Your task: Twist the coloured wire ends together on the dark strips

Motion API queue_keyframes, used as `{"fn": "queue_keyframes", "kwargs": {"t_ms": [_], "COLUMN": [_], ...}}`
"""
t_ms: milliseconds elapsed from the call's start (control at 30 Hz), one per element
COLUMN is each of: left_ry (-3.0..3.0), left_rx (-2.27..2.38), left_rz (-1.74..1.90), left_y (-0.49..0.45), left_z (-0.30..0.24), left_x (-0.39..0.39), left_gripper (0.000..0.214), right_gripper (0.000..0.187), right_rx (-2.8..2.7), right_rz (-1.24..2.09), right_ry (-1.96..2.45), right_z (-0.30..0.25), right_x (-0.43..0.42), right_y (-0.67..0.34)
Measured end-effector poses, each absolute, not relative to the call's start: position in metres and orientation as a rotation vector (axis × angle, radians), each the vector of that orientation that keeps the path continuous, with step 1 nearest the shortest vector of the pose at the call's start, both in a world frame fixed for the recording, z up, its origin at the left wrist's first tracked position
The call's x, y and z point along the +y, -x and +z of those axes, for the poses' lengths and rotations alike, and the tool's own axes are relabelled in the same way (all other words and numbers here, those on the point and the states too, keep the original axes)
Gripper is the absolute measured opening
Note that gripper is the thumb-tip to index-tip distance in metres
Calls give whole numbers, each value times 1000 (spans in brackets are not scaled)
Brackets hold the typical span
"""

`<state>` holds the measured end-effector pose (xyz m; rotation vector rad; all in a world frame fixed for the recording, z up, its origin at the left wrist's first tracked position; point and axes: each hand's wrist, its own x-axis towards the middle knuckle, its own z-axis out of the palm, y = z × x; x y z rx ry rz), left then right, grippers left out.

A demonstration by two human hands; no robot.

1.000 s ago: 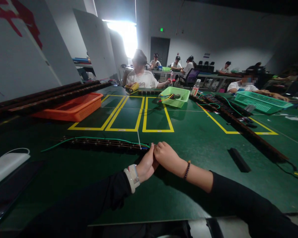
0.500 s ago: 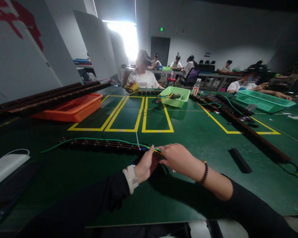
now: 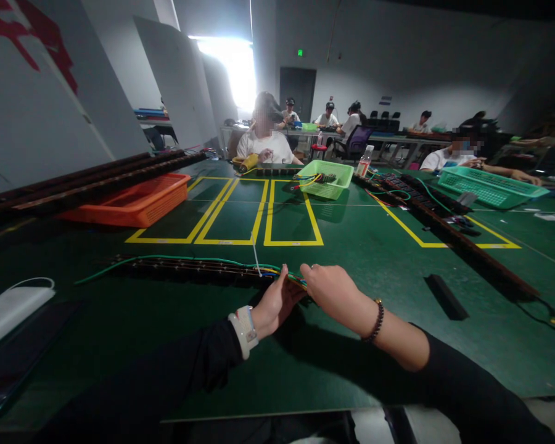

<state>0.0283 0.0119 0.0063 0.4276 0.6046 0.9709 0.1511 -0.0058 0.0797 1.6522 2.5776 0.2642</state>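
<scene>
A long dark strip lies across the table in front of me, with a green wire running along its top and past its left end. Yellow, blue and green wires gather at its right end. Round that bundle my left hand is closed, thumb up, palm facing right. My right hand is closed on the same wires just to the right, its fingertips partly hidden. A white cable tie stands up from the strip, left of my left hand.
An orange basket is at the left, a light green basket at the back. A teal basket and a long brown strip lie right. A short black piece is nearer. A white device lies left. Co-workers sit beyond.
My right hand has shifted slightly right along the wires, opening a small gap from my left thumb. The left hand has stayed almost in place.
</scene>
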Motion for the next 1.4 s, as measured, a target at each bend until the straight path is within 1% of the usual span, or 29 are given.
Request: {"fn": "queue_keyframes", "kwargs": {"t_ms": [133, 267, 400, 500, 633, 767, 867, 967, 1100, 1267, 1400], "left_ry": [-437, -445, -454, -463, -443, -391, -406, -421, -411, -414, -445], "left_rx": [621, 630, 676, 670, 643, 614, 611, 617, 611, 604, 608], "left_rz": [976, 991, 942, 928, 958, 987, 969, 975, 972, 954, 986], "left_y": [-29, -28, -28, -28, -27, -27, -28, -29, -29, -29, -29], "left_z": [4, 7, 12, 12, 8, 5, 3, 2, 3, 6, 7], "left_x": [12, 11, 11, 12, 12, 13, 14, 14, 14, 13, 11], "left_gripper": [32, 30, 29, 29, 29, 23, 27, 29, 25, 22, 20], "right_gripper": [13, 21, 21, 17, 15, 23, 29, 23, 13, 19, 27], "right_rx": [2610, 2646, 2649, 2668, 2706, 2729, 2664, 2626, 2626, 2612, 2675], "right_rz": [307, 309, 209, 204, 168, 56, -3, 42, 151, 195, 160], "right_ry": [-1695, -1628, -1470, -1418, -1454, -1529, -1517, -1457, -1454, -1572, -1551], "right_z": [87, 72, 55, 52, 65, 85, 89, 81, 73, 83, 86], "right_x": [12, 33, 44, 46, 42, 29, 17, 9, 5, 8, 16], "right_y": [-164, -171, -171, -172, -172, -170, -165, -159, -153, -158, -166]}}
